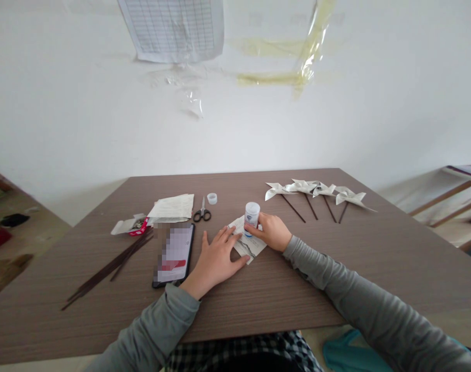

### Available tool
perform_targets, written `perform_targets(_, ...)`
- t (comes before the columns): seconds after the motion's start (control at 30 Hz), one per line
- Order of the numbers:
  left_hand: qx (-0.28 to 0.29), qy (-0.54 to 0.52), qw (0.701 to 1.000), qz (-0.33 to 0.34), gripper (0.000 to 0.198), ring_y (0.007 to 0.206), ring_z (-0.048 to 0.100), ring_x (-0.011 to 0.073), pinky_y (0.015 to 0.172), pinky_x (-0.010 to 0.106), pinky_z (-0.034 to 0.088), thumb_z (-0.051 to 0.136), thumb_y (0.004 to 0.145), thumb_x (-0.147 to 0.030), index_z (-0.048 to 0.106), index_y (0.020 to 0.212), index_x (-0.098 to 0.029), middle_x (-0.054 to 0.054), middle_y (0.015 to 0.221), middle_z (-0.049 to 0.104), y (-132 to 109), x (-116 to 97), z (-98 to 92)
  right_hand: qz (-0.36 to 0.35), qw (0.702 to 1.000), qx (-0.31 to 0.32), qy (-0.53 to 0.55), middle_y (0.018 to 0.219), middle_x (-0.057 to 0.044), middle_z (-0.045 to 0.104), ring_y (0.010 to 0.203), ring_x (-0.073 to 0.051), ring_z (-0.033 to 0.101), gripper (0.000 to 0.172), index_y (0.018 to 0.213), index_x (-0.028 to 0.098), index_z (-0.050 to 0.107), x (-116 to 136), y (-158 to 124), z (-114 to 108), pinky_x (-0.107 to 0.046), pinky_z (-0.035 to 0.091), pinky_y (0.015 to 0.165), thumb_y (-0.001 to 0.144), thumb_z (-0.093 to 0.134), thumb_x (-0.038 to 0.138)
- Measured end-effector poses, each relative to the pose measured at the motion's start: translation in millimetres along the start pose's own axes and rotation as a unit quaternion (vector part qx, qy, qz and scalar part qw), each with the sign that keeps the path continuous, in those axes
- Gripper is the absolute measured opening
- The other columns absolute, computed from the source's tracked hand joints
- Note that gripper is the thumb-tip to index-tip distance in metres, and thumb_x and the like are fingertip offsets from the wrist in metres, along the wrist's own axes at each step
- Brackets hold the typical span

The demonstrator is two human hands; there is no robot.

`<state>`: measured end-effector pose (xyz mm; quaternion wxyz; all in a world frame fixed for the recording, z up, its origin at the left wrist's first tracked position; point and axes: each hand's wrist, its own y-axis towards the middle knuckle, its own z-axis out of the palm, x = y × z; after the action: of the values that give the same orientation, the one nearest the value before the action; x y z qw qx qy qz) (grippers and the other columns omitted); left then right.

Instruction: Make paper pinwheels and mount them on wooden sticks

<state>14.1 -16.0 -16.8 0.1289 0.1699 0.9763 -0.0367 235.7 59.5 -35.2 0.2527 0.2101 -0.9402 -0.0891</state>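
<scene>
My right hand [274, 231] is wrapped round a white glue stick [252, 211], which stands upright over a square of printed paper [247, 250]; its lower end is partly behind my fingers. My left hand [217, 258] lies flat with fingers spread, its fingertips and thumb resting on the left side of that paper. To the left of this hand lies a phone [177, 253] with a lit screen. A small translucent cap [212, 198] sits farther back, beside a pair of scissors [202, 213] with dark handles.
A stack of paper squares [172, 207] and an opened small red-and-white box [136, 226] lie at left, with thin dark sticks [111, 268] in front. Several paper pinwheels [303, 187] on sticks lie at the back right. A white wall [235, 134] borders the brown table [355, 268].
</scene>
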Motion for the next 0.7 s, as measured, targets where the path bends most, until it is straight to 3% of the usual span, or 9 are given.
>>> perform_targets(0.43, 0.018, 0.007, 1.000, -0.009, 0.066, 0.180, 0.040, 0.0447, 0.143, 0.090, 0.015, 0.077, 0.110, -0.051, 0.064, 0.171, -0.031, 0.014, 0.191, 0.047, 0.2, -2.2, -2.0, -0.027, 0.999, -0.014, 0.038, 0.101, -0.008, 0.085, 0.101, -0.034, 0.083, 0.025, 0.096, 0.030, 0.074, -7.1, -0.3, 0.9, -0.044, 0.063, 0.093, 0.110, 0.078, 0.050)
perform_targets(0.7, 0.000, -0.003, 1.000, 0.002, 0.063, 0.178, 0.043, 0.0456, 0.143, 0.089, 0.019, 0.077, 0.108, -0.054, 0.067, 0.167, -0.036, 0.013, 0.189, 0.051, 0.8, 2.2, 2.1, -0.032, 0.999, -0.007, 0.037, 0.105, -0.009, 0.085, 0.106, -0.034, 0.084, 0.023, 0.099, 0.028, 0.075, -3.7, 0.0, -1.4, -0.045, 0.064, 0.099, 0.111, 0.076, 0.047)
